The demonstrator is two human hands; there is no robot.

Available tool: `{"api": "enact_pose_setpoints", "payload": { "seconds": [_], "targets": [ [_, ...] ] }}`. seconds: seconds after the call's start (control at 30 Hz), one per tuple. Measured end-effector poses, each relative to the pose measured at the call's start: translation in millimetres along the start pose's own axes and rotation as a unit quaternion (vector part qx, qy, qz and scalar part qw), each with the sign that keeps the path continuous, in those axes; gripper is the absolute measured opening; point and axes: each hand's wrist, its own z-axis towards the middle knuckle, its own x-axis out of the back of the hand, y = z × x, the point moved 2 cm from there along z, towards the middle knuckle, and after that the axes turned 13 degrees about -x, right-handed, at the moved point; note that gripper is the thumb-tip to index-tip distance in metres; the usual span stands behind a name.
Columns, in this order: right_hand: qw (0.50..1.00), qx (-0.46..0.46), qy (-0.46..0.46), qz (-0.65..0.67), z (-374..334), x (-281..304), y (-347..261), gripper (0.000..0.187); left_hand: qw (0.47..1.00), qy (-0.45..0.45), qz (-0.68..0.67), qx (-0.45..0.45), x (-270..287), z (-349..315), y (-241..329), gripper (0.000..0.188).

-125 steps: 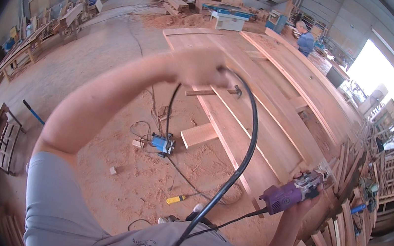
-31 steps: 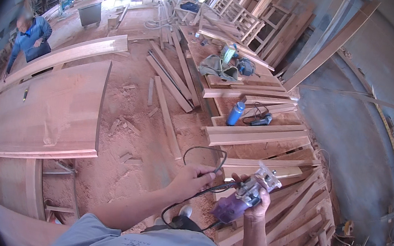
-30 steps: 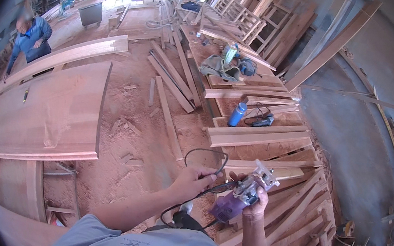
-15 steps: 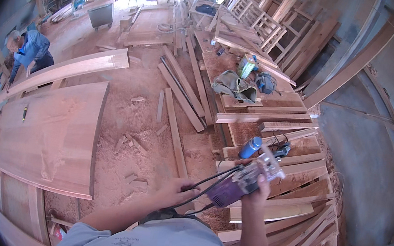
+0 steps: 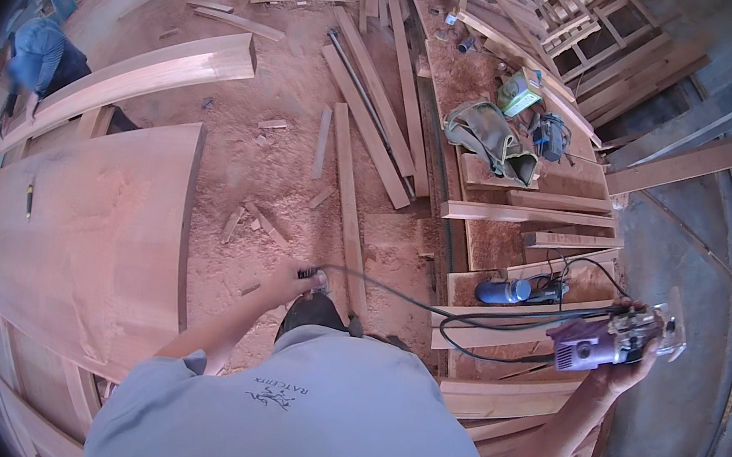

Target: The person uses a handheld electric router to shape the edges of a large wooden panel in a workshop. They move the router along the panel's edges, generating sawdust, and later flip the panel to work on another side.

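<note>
Out to the right, my right hand [image 5: 630, 367] grips a purple trim router [image 5: 591, 343] with a clear base plate facing right. My left hand [image 5: 296, 282] is closed on the end of the black power cord [image 5: 403, 296], low in front of my body. Between my hands the cord runs in loose loops, passing over the boards on the right. A blue bottle [image 5: 502, 291] and a dark corded power tool [image 5: 548, 291] are just left of the router.
A wide wooden panel [image 5: 87, 238] with a small yellow-black tool [image 5: 29, 201] lies left. Beyond it a person [image 5: 42, 56] bends at a thick beam [image 5: 146, 75]. Long boards [image 5: 365, 127] lie on the sawdust-covered floor. A green bag [image 5: 489, 138] rests on the right-hand bench.
My right hand has carried the router outward to the right. My left hand has moved left with the cord end, drawing the cord out between them. The view has tilted downward.
</note>
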Motion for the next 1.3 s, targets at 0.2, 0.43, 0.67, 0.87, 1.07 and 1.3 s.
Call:
{"api": "enact_pose_setpoints", "payload": {
  "seconds": [0.2,0.43,0.67,0.87,1.07,1.3],
  "targets": [
    [0.990,-0.052,0.080,-0.104,126,-50,70,0.074,0.989,-0.065,-0.133,-0.027,88,170,111,0.028],
    [0.988,-0.112,0.094,-0.051,313,-81,128,0.086,0.964,0.067,-0.252,-0.042,99,368,186,0.035],
    [0.983,-0.153,0.098,0.027,554,-24,176,0.086,0.965,0.191,-0.155,0.089,91,590,136,0.032],
    [0.991,-0.113,0.067,-0.029,810,21,158,0.078,0.943,0.202,-0.156,0.211,68,759,195,0.029],
    [0.985,-0.086,-0.011,-0.150,999,12,136,0.068,0.939,0.209,-0.168,0.216,81,869,257,0.025],
    [0.959,-0.212,-0.066,-0.175,1227,-61,260,0.062,0.889,0.283,-0.190,0.305,128,1021,219,0.022]
  ]
}}
